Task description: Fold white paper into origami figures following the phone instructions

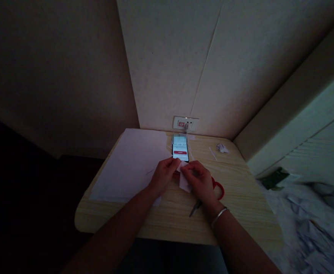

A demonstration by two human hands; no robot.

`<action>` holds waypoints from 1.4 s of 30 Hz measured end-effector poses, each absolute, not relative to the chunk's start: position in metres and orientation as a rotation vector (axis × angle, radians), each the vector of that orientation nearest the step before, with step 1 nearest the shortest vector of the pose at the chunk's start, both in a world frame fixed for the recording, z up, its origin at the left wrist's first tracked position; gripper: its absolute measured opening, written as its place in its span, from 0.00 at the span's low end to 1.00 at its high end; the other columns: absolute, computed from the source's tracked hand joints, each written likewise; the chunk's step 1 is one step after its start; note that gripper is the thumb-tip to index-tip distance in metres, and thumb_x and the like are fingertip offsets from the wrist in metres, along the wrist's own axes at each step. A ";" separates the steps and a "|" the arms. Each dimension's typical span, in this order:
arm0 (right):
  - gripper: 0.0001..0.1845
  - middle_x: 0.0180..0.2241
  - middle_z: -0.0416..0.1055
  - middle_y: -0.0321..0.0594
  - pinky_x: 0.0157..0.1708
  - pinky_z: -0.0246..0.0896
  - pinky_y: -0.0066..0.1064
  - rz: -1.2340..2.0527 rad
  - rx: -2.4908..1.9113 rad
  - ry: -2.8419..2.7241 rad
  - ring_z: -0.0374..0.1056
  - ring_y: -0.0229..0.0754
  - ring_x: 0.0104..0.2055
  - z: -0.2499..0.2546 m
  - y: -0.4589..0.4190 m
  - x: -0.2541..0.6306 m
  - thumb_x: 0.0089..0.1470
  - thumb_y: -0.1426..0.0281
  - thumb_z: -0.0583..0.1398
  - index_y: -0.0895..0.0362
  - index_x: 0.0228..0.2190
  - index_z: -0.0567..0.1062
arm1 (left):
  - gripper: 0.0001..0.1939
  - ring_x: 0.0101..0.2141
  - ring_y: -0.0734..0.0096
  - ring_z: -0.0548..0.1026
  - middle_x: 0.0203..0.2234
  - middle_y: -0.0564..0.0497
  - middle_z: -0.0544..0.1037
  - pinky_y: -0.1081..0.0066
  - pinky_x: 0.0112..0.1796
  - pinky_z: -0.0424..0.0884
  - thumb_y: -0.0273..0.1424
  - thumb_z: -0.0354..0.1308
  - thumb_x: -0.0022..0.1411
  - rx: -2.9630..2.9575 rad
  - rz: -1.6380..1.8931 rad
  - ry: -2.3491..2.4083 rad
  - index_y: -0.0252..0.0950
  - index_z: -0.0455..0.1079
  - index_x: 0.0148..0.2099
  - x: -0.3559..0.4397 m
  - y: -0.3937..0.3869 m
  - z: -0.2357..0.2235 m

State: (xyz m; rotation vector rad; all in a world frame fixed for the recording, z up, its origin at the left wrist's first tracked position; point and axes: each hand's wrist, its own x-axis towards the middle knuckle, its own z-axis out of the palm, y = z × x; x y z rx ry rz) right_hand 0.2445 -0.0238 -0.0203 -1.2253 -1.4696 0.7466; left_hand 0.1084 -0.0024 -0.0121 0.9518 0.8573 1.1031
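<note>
Both hands meet over the middle of a small wooden table. My left hand (164, 176) is closed, its thumb and finger pinching the upper left part of a small folded piece of white paper (184, 183). On the paper's right side, my right hand (198, 179) pinches it from above, with a silver bangle at the wrist. Scissors with red handles (218, 190) lie under and beside my right hand, partly covered by it. Just beyond my fingertips a lit phone (180, 149) lies on the table.
Large white sheets (132, 163) cover the left of the wooden table (241, 205). At the back right lie a crumpled paper (222, 148) and a thin paper strip (213, 154). A wall socket (185, 123) with a plug is behind the phone. Crumpled white material (312, 232) lies at the lower right.
</note>
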 end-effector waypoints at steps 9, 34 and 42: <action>0.07 0.32 0.70 0.38 0.38 0.62 0.33 0.652 -1.206 -1.563 0.67 0.41 0.36 -0.018 -0.022 0.245 0.52 0.65 0.61 0.54 0.26 0.75 | 0.12 0.25 0.75 0.72 0.24 0.53 0.75 0.75 0.26 0.70 0.36 0.65 0.47 0.886 1.130 0.915 0.33 0.71 0.29 0.108 0.000 -0.012; 0.05 0.44 0.64 0.44 0.50 0.58 0.41 0.413 -1.288 -1.567 0.63 0.47 0.49 -0.021 -0.023 0.239 0.50 0.65 0.62 0.54 0.27 0.75 | 0.11 0.24 0.75 0.74 0.26 0.54 0.76 0.73 0.27 0.72 0.37 0.60 0.53 0.864 1.410 0.987 0.35 0.67 0.35 0.108 0.005 -0.015; 0.10 0.26 0.65 0.37 0.30 0.60 0.33 0.436 -1.358 -1.405 0.63 0.40 0.29 -0.012 -0.036 0.228 0.49 0.61 0.62 0.55 0.23 0.74 | 0.11 0.26 0.78 0.74 0.27 0.55 0.74 0.76 0.29 0.73 0.36 0.59 0.55 0.718 1.737 0.969 0.36 0.63 0.37 0.107 0.004 -0.007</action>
